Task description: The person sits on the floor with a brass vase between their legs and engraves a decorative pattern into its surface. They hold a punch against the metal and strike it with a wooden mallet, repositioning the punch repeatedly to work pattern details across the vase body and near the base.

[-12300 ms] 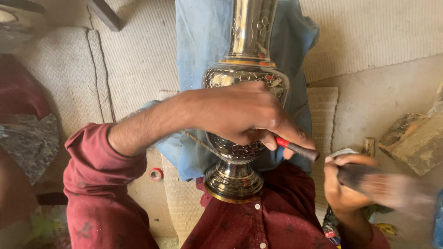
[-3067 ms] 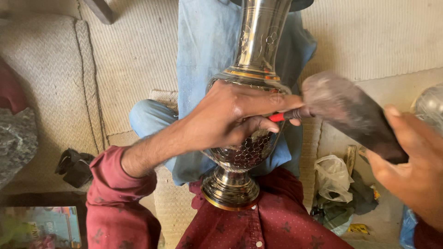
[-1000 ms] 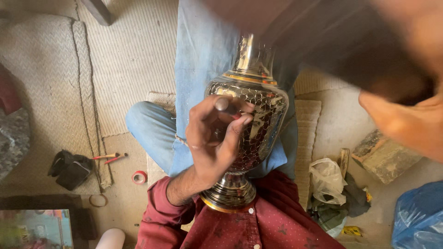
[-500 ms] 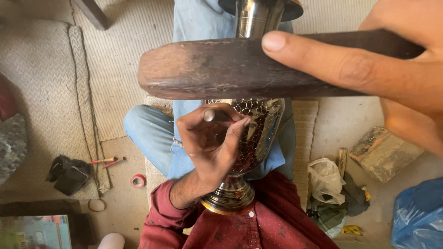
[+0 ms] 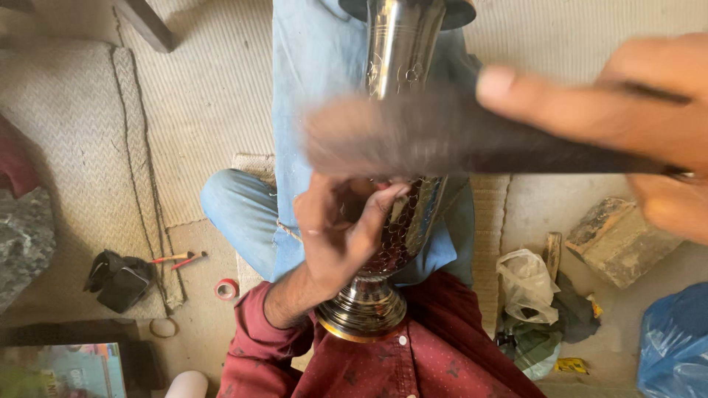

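- The tall engraved metal vase with a round brass-rimmed foot [image 5: 391,221] lies along the person's lap, foot toward the dark red shirt [image 5: 413,368], neck pointing away over the blue jeans [image 5: 310,88].
- The left hand [image 5: 339,228] rests against the vase's patterned belly, wrist bent, forearm rising from the red sleeve.
- Its fingers curl narrowly, thumb and fingertips pinched together; a small tool may sit in the pinch, but the view does not confirm it.
- The right hand [image 5: 634,125] is raised close to the camera, fingers wrapped around the dark wooden mallet [image 5: 442,136].
- The mallet is motion-blurred and crosses in front of the vase's neck.
- Two red-handled tools [image 5: 177,258] and a red tape roll [image 5: 226,289] lie on the floor, well apart from both hands.
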